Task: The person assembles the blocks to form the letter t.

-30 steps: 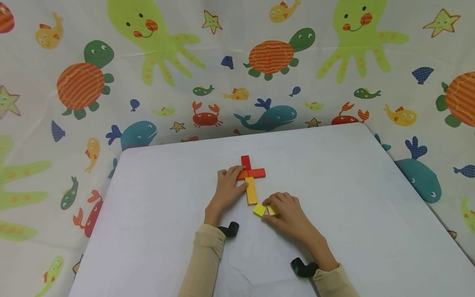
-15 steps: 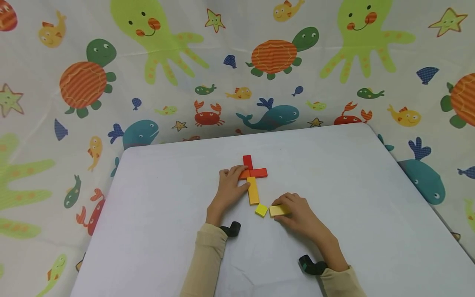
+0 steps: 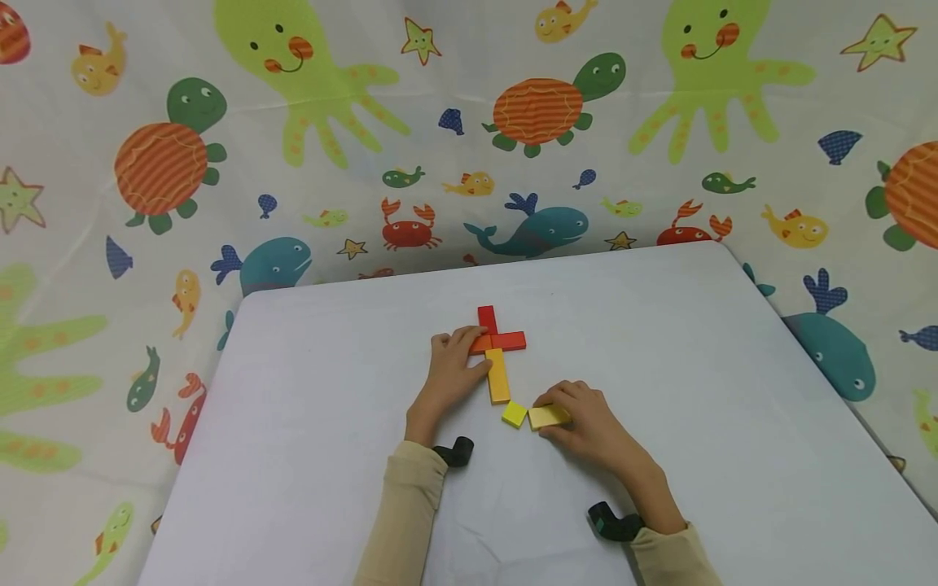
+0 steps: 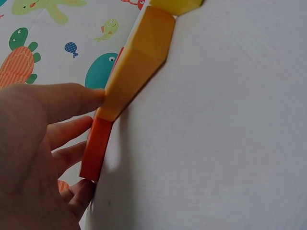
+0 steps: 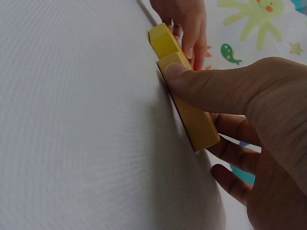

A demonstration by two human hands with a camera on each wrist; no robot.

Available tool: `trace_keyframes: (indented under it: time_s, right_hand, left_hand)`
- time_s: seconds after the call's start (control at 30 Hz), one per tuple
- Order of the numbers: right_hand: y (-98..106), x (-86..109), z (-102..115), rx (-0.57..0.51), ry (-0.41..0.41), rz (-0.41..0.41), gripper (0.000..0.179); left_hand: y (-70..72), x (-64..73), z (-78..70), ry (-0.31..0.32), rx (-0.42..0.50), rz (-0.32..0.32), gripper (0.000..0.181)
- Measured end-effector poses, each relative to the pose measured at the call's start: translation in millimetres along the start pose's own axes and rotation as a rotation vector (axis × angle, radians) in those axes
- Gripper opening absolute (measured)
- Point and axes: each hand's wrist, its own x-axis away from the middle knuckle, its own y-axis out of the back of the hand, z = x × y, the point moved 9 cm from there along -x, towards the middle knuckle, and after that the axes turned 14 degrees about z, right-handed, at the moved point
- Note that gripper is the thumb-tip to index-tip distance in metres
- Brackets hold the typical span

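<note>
Coloured toy blocks lie in a joined figure on the white table. My left hand [image 3: 453, 370] rests at its left side, thumb against the long amber block [image 3: 497, 378] and fingertips on the orange block [image 3: 479, 344]. In the left wrist view, those fingers reach behind the orange block [image 4: 98, 148]. With thumb and fingers, my right hand [image 3: 586, 419] pinches a pale yellow oblong block [image 3: 548, 417] by its long sides. Its near end is right at the corner of a bright yellow block [image 3: 515, 414], which stands at the amber block's lower end.
Two red blocks belong to the figure: an upright one [image 3: 487, 319] at the top and a sideways one [image 3: 509, 340] at right. Behind the white table [image 3: 330, 407] hangs a curtain [image 3: 440, 220] with printed sea animals. Black wrist devices [image 3: 614, 523] sit below the hands.
My right hand has shifted a little to the right, and the pale yellow block now lies more lengthwise and shows more between its fingers. The left hand stays on the blocks.
</note>
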Motion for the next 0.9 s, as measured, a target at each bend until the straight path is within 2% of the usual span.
trace_keyframes:
  time_s: [0.3,0.67,0.9]
  right_hand:
    - [0.5,-0.2,-0.1,-0.005,0.014,-0.014,0.034]
    - [-3.8,-4.0,-2.2,-0.003,0.006,0.001,0.033]
    - [-2.0,-10.0,-7.8,-0.065,-0.001,0.021,0.035]
  left_hand:
    - [0.7,-0.6,-0.5,-0.002,0.003,0.006,0.061]
    - [-0.4,-2.2,6.6,0.000,-0.006,0.006,0.061]
    - [3.5,-7.8,8.3,-0.009,0.007,0.010,0.061]
